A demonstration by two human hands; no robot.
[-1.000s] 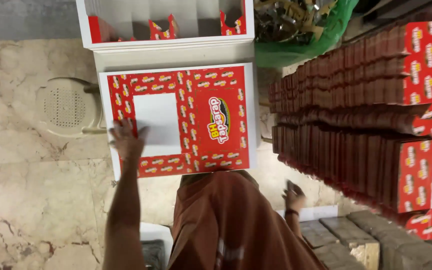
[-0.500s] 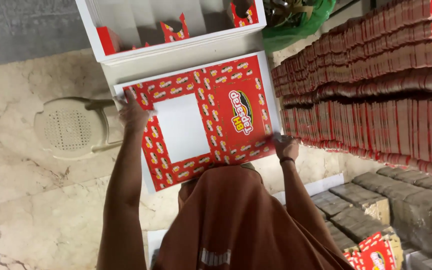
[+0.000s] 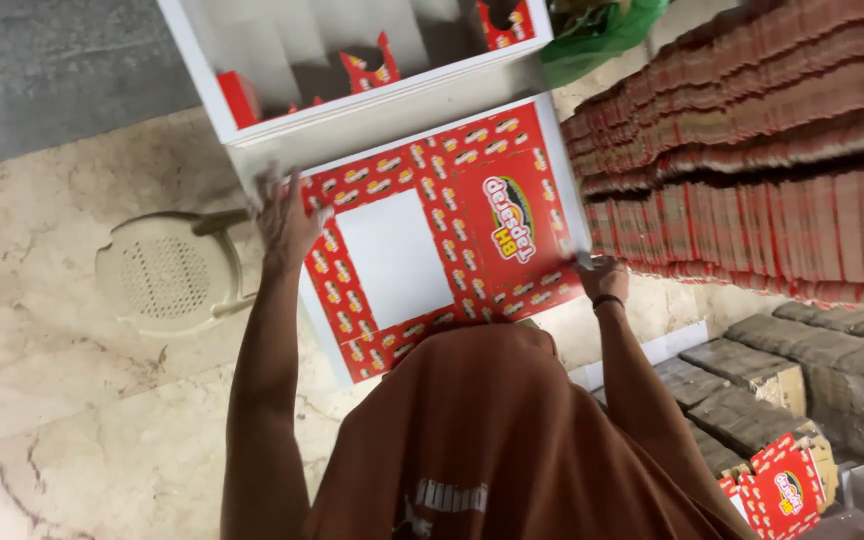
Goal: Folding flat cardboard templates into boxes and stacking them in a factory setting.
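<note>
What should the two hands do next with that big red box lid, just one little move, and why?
Probably press the red box lid gently down and square it up. The left hand is at its left edge and the right hand grips its right edge, so both sides are already in hand. The lid sits tilted, askew to the open white box just beyond it.

box: glossy printed cardboard, red, with a matt white panel
stack: flat cardboard, red print, brown edges
floor: polished veined marble
stool: smooth beige plastic
bag: thin shiny green plastic
shirt: matt brown cloth
</note>
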